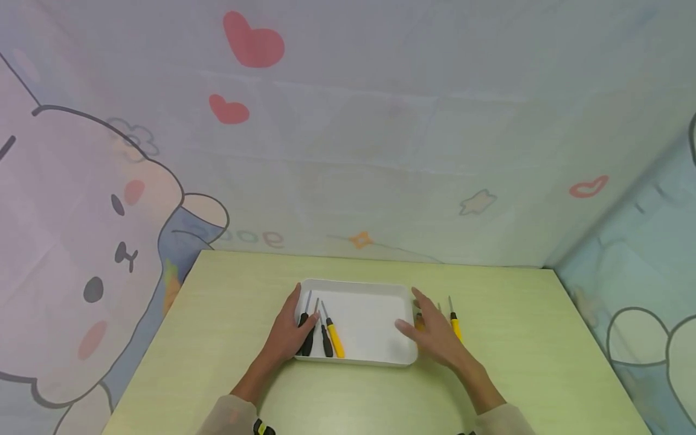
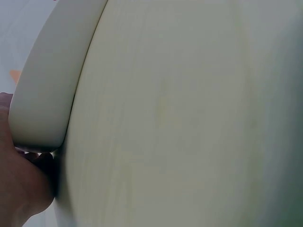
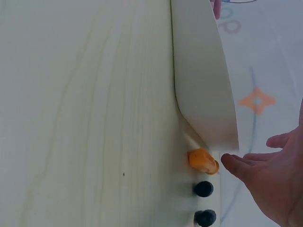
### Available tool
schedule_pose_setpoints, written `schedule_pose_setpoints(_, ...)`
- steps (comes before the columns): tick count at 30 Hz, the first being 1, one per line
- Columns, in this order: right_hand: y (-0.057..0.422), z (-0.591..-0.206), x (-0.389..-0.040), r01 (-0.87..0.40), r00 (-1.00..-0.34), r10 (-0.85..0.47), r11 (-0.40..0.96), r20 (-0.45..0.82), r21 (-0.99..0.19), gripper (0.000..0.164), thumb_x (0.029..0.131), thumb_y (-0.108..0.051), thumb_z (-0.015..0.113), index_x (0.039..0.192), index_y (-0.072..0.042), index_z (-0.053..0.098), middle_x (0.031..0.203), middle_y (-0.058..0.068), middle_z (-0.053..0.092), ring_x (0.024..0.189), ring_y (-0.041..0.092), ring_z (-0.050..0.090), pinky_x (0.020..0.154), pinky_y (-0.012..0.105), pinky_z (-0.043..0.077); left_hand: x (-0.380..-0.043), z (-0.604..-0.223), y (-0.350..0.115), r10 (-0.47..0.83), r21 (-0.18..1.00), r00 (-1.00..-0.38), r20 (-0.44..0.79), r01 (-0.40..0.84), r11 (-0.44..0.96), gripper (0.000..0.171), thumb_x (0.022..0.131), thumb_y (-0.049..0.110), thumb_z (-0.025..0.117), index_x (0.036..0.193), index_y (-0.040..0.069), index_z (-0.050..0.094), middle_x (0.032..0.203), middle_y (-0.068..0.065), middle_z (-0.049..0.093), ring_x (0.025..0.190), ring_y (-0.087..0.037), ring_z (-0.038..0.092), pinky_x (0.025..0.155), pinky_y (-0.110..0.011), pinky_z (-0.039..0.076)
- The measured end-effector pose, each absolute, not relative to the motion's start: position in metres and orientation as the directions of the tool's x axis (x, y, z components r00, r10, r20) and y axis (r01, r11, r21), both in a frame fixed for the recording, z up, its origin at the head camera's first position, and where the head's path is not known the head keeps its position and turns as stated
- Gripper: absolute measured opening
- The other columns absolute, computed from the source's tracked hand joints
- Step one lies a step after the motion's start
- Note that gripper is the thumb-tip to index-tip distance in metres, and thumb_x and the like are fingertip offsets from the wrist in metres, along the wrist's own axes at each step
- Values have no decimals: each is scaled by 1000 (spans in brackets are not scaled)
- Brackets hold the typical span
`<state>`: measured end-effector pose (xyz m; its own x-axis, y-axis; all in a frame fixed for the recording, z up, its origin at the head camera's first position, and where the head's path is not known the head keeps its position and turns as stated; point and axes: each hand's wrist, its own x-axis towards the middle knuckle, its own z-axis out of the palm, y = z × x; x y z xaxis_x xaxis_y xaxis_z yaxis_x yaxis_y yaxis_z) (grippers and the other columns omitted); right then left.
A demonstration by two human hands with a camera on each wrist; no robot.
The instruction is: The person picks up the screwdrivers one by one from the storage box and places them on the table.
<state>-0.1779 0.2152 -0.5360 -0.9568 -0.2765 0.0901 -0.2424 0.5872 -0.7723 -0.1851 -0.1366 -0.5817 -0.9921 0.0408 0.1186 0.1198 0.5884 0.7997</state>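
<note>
A shallow white tray (image 1: 370, 329) rests on the table. At its left end my left hand (image 1: 288, 329) grips the side, thumb over the rim and fingers along the outside. Inside the tray near that hand lie several screwdrivers: black-handled ones (image 1: 326, 344) and one with a yellow handle (image 1: 336, 339). My right hand (image 1: 437, 332) hovers at the tray's right end with fingers spread and thumb over the rim, holding nothing. Partly hidden beneath it are more screwdrivers on the table, one with a yellow and black handle (image 1: 455, 325). An orange handle end (image 3: 202, 161) shows in the right wrist view.
The pale wooden table (image 1: 348, 396) extends on all sides of the tray. Behind it hangs a printed cloth backdrop (image 1: 380, 151), with another cloth side (image 1: 641, 254) at the right. Two black handle ends (image 3: 204, 189) stand beside the orange one.
</note>
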Motion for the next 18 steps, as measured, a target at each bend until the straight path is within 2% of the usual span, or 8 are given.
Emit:
schedule_pose_setpoints(8,201,-536,-178,-141,-978,-207,620,12,-772,102,86,-67,62,160,-14,15,161,13,27,141,35,38,110,54,37,-186,-581,-135,28,802,-992,121,114,586,81,98,36,61,160,13,14,163,-10,23,148,-30,24,119,-51,22)
schedule_pose_setpoints(14,192,-538,-179,-81,-990,-141,608,-7,-790,111,82,-70,63,160,-10,12,161,16,25,142,36,37,111,55,36,-187,-583,-135,23,796,-993,118,109,595,82,98,38,61,161,14,14,163,-9,22,148,-29,24,119,-50,22)
schedule_pose_setpoints(18,189,-541,-180,-47,-993,-112,602,-26,-797,116,79,-72,65,160,-11,9,163,15,21,145,34,31,114,53,31,-187,-582,-137,28,786,-994,109,103,609,84,98,39,61,161,13,12,164,-9,21,148,-29,23,119,-50,22)
